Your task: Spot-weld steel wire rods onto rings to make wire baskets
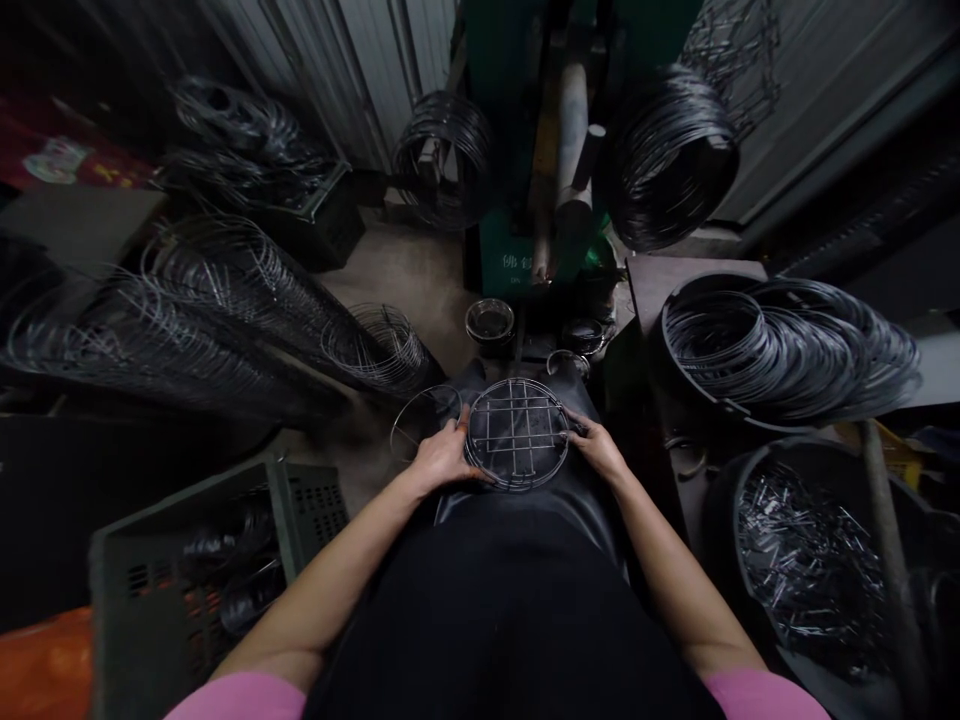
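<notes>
A round wire rack with a grid of crossed wires inside its rings lies over my lap. My left hand grips its left rim, thumb and fingers around the edge. On the opposite rim, my right hand has its fingers closed on the wire. A loose wire ring stands out at the left, beside my left hand; whether that hand also holds it I cannot tell. Just beyond the rack, a small round dish sits below the green machine.
Tall stacks of wire rings stand at the left, near a green plastic crate. Wire coils hang beside the machine. To the right are a tub of rings and a bucket of short wire pieces.
</notes>
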Demonstrator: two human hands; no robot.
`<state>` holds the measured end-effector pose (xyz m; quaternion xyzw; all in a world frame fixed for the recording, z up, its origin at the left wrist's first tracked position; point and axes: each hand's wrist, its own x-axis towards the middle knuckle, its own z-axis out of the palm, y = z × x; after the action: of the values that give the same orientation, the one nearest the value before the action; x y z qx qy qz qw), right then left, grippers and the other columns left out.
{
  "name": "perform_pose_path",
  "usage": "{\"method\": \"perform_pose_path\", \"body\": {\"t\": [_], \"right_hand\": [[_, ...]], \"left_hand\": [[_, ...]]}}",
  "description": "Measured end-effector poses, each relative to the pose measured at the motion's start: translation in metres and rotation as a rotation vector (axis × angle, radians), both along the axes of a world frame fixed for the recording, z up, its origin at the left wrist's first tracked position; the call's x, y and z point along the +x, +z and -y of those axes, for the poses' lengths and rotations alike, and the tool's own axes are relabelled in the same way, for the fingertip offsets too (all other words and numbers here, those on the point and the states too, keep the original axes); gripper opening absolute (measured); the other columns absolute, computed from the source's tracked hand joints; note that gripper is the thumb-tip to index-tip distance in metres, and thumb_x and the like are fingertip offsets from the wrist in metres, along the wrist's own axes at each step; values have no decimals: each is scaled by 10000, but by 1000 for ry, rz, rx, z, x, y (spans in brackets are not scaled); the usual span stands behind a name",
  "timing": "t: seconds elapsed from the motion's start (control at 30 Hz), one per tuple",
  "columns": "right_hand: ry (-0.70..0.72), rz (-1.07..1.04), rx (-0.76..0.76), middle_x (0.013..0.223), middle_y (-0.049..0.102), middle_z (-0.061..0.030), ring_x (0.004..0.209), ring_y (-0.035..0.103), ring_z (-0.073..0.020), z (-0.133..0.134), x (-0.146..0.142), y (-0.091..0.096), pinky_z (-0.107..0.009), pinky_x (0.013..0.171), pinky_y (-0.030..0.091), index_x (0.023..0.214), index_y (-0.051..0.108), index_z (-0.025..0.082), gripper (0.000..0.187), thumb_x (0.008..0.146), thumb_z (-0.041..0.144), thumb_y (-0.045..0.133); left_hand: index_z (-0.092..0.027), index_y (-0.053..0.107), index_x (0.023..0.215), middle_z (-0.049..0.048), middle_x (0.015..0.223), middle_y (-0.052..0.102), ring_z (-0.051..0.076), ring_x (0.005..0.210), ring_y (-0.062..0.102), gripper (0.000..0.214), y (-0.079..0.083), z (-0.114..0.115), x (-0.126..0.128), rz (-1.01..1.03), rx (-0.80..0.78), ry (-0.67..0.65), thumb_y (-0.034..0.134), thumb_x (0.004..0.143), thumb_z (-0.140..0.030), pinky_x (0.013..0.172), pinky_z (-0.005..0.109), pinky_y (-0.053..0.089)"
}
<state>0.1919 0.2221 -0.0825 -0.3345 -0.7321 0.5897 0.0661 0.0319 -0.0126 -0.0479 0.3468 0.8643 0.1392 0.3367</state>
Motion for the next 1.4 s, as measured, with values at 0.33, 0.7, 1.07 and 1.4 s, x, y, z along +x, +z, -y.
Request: {"method": "perform_pose_path", "body": {"t": [0.33, 0.7, 1.07, 1.4], "right_hand": [[-60, -43, 42, 1109, 665, -34, 1094, 574, -232, 10, -1, -3, -386, 1019, 367, 1082, 659, 208, 437, 646, 192, 670], [-227, -106, 129, 1068, 679, -80, 1036, 602, -259, 17, 6, 5, -398, 947, 435, 1041, 674, 192, 422, 709, 449, 626], [-127, -155, 278, 1091, 670, -72, 1046, 599, -247, 24, -5, 16, -394, 945, 441, 1083, 662, 216, 358, 775, 361, 548], [-96, -124, 255, 1056, 685, -61, 1017, 618, -253, 19, -10, 15, -390, 928, 453, 1036, 685, 223, 334, 746, 329, 559]], "left_hand": [[-134, 78, 1436, 224, 1324, 393, 402, 1185, 432, 1324, -8, 4, -6, 48, 113, -1, 775, 404, -583, 937, 431, 380], [-178, 412, 1323, -48, 620, 498, 67, 497, 399, 757, 1, 12, -26, 751, 523, 521, 658, 685, -503, 445, 189, 279], [-143, 507, 1260, 95, 1190, 604, 267, 1150, 497, 618, -8, -7, -18, 396, 535, 324, 522, 763, -510, 990, 376, 360], [-136, 455, 1307, 80, 1384, 431, 263, 1286, 379, 633, -23, -10, -24, 389, 442, 289, 503, 770, -468, 1088, 398, 251]]}}
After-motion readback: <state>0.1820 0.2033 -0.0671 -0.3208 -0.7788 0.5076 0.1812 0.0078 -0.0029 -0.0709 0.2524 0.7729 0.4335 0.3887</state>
